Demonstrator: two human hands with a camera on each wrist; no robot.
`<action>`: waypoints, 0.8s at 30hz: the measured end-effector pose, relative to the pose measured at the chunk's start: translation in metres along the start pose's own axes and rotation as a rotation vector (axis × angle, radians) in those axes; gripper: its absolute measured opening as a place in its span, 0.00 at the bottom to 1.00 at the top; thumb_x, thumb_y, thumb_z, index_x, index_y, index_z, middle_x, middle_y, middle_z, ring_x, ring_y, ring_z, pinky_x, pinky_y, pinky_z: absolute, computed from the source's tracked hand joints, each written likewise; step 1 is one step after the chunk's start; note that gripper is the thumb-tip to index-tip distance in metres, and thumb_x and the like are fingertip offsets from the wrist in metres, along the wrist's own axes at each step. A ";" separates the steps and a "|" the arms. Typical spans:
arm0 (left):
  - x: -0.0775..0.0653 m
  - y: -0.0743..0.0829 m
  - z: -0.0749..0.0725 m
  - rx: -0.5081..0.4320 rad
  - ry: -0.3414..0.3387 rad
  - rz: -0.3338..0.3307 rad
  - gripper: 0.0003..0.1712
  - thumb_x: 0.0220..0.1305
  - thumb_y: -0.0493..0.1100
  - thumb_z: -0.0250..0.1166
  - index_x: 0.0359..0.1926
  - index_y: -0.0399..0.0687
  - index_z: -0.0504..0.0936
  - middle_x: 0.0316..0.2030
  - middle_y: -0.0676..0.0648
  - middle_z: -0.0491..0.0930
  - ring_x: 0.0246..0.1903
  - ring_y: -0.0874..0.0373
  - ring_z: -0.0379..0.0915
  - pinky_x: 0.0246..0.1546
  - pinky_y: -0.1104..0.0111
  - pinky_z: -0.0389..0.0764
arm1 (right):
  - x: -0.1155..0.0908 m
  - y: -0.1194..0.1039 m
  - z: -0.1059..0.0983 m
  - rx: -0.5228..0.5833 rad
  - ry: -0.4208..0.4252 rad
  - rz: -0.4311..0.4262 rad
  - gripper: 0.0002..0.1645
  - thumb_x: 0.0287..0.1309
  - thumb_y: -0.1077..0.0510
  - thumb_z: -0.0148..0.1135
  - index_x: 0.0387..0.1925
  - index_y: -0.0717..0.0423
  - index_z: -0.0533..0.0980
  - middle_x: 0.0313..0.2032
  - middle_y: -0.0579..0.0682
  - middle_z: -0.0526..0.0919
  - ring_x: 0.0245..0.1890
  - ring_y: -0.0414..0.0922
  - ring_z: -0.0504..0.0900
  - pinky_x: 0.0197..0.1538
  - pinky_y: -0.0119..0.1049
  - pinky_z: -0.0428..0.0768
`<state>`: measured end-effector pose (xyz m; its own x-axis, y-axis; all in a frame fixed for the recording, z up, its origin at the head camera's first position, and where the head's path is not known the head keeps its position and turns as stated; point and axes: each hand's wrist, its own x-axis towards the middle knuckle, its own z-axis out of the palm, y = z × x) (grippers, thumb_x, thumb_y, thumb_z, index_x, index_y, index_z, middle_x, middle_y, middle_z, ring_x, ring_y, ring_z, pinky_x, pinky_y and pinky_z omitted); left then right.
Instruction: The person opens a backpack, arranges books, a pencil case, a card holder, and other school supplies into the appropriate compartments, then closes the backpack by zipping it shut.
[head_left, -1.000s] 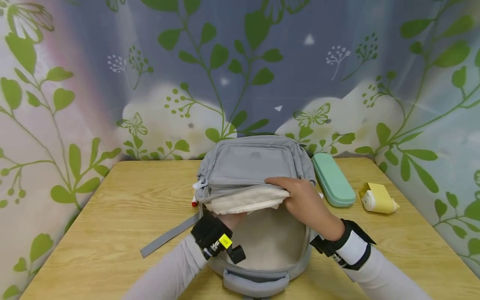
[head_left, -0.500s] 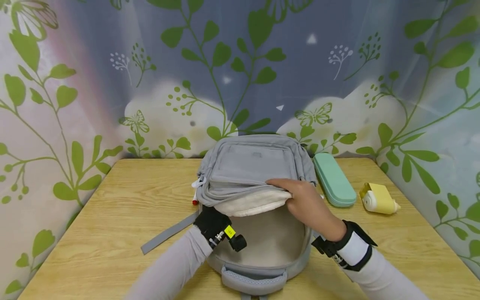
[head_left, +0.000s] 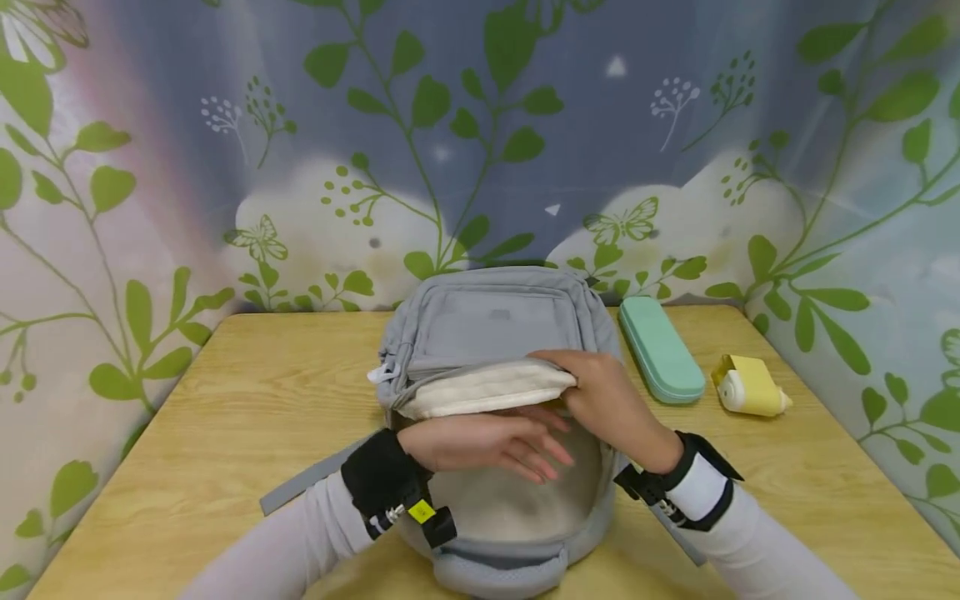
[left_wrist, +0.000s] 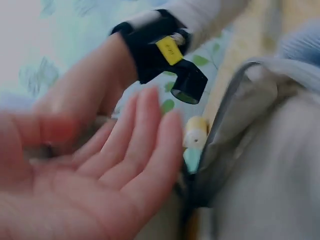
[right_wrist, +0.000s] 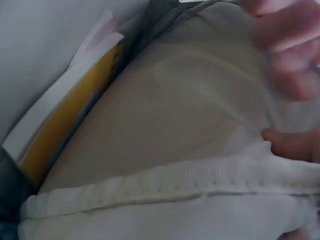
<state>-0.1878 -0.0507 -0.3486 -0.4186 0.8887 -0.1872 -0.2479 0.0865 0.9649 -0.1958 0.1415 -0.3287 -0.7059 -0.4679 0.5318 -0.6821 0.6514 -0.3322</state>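
A grey backpack (head_left: pixel 495 321) lies unzipped on the table, its handle toward me. My right hand (head_left: pixel 611 408) grips the edge of the raised front panel, whose cream lining (head_left: pixel 483 392) shows. Over the opening, my left hand (head_left: pixel 487 446) is spread with fingers loosely extended, holding nothing. In the left wrist view the left palm (left_wrist: pixel 100 195) is bare and blurred. Inside the bag, the right wrist view has a flat white and orange-yellow item (right_wrist: pixel 75 105), perhaps a book's edge. A thumb (right_wrist: pixel 290 145) lies at the lining's seam.
A mint-green zipped case (head_left: pixel 660 348) lies right of the bag. Beyond it sits a yellow object with a white round part (head_left: pixel 752 386) and pointed tip. A grey strap (head_left: pixel 307 475) extends left across the wooden table (head_left: pixel 247 375). Patterned fabric stands behind.
My left hand has come out from beneath the panel and its fingers now show over the opening. The right hand keeps its grip on the panel edge. The head view has shifted slightly.
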 end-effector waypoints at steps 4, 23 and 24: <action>-0.008 0.012 0.020 0.367 -0.134 -0.051 0.22 0.75 0.42 0.41 0.65 0.40 0.62 0.57 0.34 0.72 0.50 0.52 0.76 0.55 0.65 0.75 | -0.003 -0.001 0.004 -0.015 -0.003 -0.005 0.26 0.45 0.77 0.59 0.45 0.52 0.81 0.43 0.50 0.85 0.45 0.47 0.84 0.43 0.41 0.82; -0.147 -0.061 -0.106 0.666 0.751 -0.200 0.19 0.71 0.40 0.49 0.58 0.35 0.69 0.54 0.32 0.70 0.28 0.54 0.74 0.35 0.64 0.76 | -0.048 0.001 0.020 0.056 -0.658 -0.039 0.38 0.52 0.64 0.66 0.65 0.52 0.64 0.65 0.51 0.67 0.63 0.51 0.69 0.59 0.45 0.73; -0.142 -0.067 -0.108 0.685 0.765 -0.199 0.20 0.71 0.39 0.49 0.60 0.35 0.67 0.57 0.31 0.68 0.27 0.55 0.74 0.34 0.65 0.76 | -0.047 0.003 0.018 0.083 -0.742 -0.048 0.39 0.55 0.57 0.65 0.67 0.52 0.61 0.68 0.51 0.63 0.66 0.51 0.65 0.61 0.45 0.71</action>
<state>-0.2064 -0.2315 -0.4063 -0.9250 0.3290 -0.1903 0.0750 0.6489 0.7572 -0.1676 0.1549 -0.3686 -0.5986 -0.7937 -0.1083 -0.7068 0.5869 -0.3949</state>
